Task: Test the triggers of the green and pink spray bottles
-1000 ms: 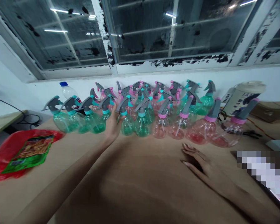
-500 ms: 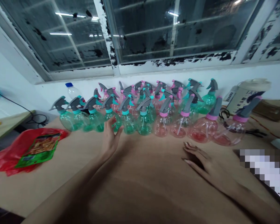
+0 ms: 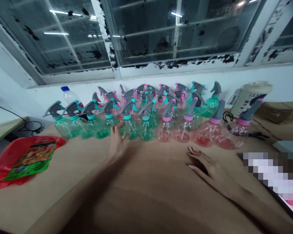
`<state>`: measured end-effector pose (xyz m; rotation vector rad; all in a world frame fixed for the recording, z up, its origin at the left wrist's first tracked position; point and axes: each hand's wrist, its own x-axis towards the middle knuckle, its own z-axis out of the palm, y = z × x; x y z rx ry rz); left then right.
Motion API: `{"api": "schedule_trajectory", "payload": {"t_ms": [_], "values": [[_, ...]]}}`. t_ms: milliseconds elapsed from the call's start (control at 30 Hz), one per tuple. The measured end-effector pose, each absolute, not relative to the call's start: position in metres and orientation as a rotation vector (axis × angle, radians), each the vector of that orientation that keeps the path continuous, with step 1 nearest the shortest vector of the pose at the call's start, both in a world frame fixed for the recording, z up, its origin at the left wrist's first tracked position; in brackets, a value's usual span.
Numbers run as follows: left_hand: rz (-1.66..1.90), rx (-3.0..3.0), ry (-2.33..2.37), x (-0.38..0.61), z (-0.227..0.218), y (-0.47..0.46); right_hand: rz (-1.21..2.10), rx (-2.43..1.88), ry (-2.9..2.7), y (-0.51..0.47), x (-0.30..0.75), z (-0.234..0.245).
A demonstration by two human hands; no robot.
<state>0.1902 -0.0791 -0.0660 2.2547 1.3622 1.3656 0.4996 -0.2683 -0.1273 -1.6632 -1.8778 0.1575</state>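
Your left hand (image 3: 118, 143) lies well forward on the brown table (image 3: 146, 201). Its fingers are spread wide and grip nothing. The fingertips reach the bases of the fourth and fifth green spray bottles (image 3: 128, 125), counted from the left, and the thumb sits just beside the fifth. You cannot tell whether the fingertips press the plastic or only meet it. Your right hand (image 3: 207, 165) rests palm down on the board with its fingers stretched flat. It is near the pink spray bottles (image 3: 183, 131) but apart from them.

The widest open stretch of board runs between your two forearms, from the front row of bottles back toward you. On the far side, the bottles stand packed right up to the white wall (image 3: 234, 81) under the window (image 3: 161, 32). On your left, a red bag (image 3: 2, 165) with a green packet (image 3: 30, 157) on it lies close to the table's left edge, well apart from your left hand. Past that edge, a black cable (image 3: 31, 125) curls in the gap. On your right, a pale box (image 3: 288, 145) and a blurred-out patch sit just beyond your right forearm.

The front row holds ten bottles: six green on the left, then four pink on the right. Behind them stand more green and pink bottles, too crowded to count. One clear bottle (image 3: 67, 95) with a blue cap stands behind the left end. One white canister (image 3: 249, 97) stands behind the last pink bottle at the right end.
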Motion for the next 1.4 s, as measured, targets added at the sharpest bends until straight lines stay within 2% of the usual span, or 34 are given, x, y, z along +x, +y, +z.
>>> {"api": "schedule_trajectory", "payload": {"t_ms": [333,600,833,1100,1267,1400], "values": [[1.379,2.342,1.451,0.185,-0.063,-0.097,0.163,-1.664,-1.888,-0.269,0.500,-0.126],[0.850,2.458,1.466,0.221,-0.040,-0.102,0.165,-1.651,-1.892,-0.269,0.499,-0.125],[0.751,2.427,1.693,0.247,-0.039,-0.080,0.174,-1.652,-1.885,-0.268,0.498,-0.121],[0.689,2.464,1.707,0.247,-0.025,-0.086,0.179,-1.658,-1.875,-0.268,0.496,-0.117],[0.308,2.548,1.778,0.240,-0.004,-0.119,0.189,-1.631,-1.863,-0.267,0.498,-0.120],[0.142,2.625,1.685,0.234,0.006,-0.158,0.247,-1.614,-1.843,-0.269,0.497,-0.115]]}}
